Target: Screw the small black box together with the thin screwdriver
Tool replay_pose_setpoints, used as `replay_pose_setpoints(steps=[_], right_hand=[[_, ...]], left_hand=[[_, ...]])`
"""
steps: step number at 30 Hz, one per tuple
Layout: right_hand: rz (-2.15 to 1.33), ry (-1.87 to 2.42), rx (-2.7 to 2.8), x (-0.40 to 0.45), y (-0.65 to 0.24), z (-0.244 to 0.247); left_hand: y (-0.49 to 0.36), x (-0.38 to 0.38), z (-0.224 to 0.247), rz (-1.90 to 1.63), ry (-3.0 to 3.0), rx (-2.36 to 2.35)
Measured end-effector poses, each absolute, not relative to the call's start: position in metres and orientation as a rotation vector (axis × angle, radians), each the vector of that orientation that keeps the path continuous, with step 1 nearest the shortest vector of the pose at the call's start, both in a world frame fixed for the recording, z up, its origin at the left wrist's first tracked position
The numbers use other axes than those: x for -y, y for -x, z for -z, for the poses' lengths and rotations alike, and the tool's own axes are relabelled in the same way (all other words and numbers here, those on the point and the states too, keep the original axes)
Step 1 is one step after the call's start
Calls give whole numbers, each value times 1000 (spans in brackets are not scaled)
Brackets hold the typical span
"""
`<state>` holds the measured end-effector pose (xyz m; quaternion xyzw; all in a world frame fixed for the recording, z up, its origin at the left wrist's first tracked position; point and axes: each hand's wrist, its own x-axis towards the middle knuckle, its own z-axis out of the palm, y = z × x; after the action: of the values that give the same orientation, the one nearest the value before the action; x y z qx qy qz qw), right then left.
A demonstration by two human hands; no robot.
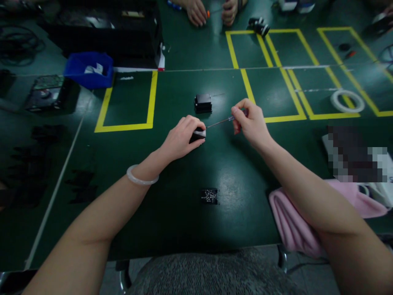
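Green table (pixel 172 221): bears black block (pixel 199 134) near centre.
Left hand (pixel 184 137): fingers wrapped round block.
Right hand (pixel 249 119): fingers pinching screwdriver (pixel 219 122).
Screwdriver tip: at or near block's right end; screw-turning apparently in hand; next move likely needs straight alignment.

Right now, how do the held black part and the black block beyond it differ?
The black part is gripped by the left hand, partly covered; the black block sits untouched on the table.
The part shows a pale patch; the block's top looks dark.
The right hand aims a screwdriver at the part, not the block.
Both are black.
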<state>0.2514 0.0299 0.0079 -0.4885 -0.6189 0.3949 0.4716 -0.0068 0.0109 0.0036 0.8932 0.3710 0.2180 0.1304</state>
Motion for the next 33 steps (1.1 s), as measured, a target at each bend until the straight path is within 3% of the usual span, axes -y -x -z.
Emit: replay_pose_setpoints(steps=[33], right_hand=[[-919, 1155, 1601, -29, -252, -9]], left_hand=[[8, -10, -5, -634, -2594, -1084]])
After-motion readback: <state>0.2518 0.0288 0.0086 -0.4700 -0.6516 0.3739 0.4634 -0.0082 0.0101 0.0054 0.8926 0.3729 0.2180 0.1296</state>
